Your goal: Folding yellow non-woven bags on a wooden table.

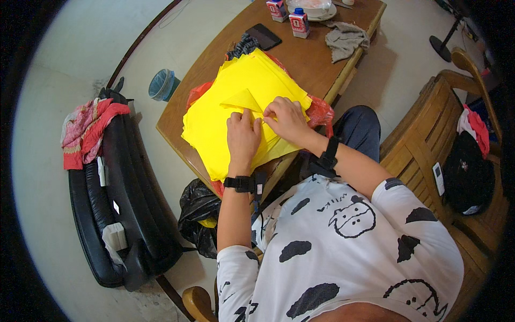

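A thick, uneven stack of bright yellow sheets (217,133), paper or thin fabric, lies on a red plastic bag (321,113) at the near end of the wooden table. On top, one yellow sheet (244,100) has a part folded into a pointed flap. My left hand (244,137) holds the near side of this flap with its fingertips, thumb apart to the right. Close beside it, my right hand (286,120) pinches the sheet at the flap's right end between thumb and fingers. The fingers partly cover the fold. Black straps circle both wrists.
Beyond the stack are a dark phone or tablet (264,37), two drink cartons (299,25) and a grey cloth (347,39). A blue-lined bin (162,85) stands left of the table. A black plastic bag (198,209) sits below its near corner, and a wooden bench (418,137) is at right.
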A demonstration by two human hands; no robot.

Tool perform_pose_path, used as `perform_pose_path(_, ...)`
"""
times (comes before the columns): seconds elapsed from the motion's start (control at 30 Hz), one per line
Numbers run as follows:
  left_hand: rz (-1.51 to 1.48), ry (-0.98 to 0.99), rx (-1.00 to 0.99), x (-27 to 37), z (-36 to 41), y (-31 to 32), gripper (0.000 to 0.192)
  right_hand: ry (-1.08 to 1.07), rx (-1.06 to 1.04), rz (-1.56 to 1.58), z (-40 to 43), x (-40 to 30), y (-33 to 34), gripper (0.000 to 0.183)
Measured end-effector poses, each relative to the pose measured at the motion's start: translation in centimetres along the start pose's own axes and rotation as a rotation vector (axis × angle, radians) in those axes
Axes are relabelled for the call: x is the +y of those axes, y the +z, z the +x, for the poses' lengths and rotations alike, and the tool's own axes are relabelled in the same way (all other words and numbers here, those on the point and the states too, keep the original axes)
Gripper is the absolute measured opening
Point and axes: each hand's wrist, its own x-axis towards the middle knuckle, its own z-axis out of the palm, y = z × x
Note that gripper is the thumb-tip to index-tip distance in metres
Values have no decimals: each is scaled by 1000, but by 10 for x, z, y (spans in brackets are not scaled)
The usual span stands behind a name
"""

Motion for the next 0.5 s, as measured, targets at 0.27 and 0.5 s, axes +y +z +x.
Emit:
perform_pose_path(0.27, -6, 9, 12, -3, -2, 2, 36, 208, -224, -43, 15, -10, -9, 17)
perform_pose_path(0.5, 0, 5, 31, -3, -2, 3, 37, 244, -351, -132, 24, -9, -9, 19)
